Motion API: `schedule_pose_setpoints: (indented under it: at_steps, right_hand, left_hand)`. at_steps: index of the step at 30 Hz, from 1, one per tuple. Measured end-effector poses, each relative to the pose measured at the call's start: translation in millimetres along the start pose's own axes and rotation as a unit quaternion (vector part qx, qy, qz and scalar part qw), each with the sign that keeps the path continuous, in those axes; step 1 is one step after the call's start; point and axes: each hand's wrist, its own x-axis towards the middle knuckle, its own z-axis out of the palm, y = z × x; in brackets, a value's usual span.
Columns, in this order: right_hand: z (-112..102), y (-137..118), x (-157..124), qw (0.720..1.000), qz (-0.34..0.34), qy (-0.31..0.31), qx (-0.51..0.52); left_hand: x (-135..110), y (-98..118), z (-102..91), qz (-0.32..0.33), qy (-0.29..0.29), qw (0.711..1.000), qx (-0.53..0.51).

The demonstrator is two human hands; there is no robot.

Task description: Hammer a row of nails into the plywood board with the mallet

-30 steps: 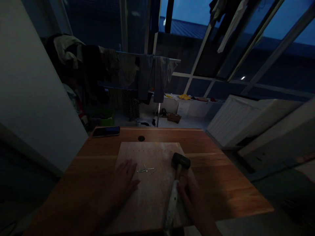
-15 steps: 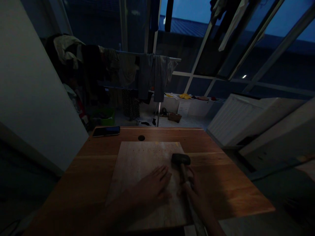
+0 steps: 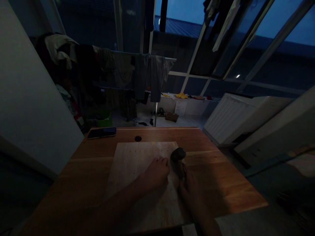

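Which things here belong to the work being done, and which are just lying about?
In use:
- mallet, gripped by the right hand
- board, beneath the left hand
- table, under the board

Apparently just about:
- phone
- hanging clothes
- green tub
- brown box

Clothes [image 3: 156, 80] on a rail [image 3: 173, 59] beside windows [image 3: 169, 49] suggest a home.

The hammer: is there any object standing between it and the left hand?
Nothing visible. The hammer, in the right hand, is to the right of the left hand; only the board shows in the gap.
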Motion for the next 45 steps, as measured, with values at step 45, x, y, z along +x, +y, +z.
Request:
schedule_pose_setpoints:
  at_steps: [45]
  right_hand:
    - [1,-23,52,0.995,0.04,-0.072,-0.055]
  left_hand:
    - [112,-101,34.6,-0.11,0.234,0.889,-0.378]
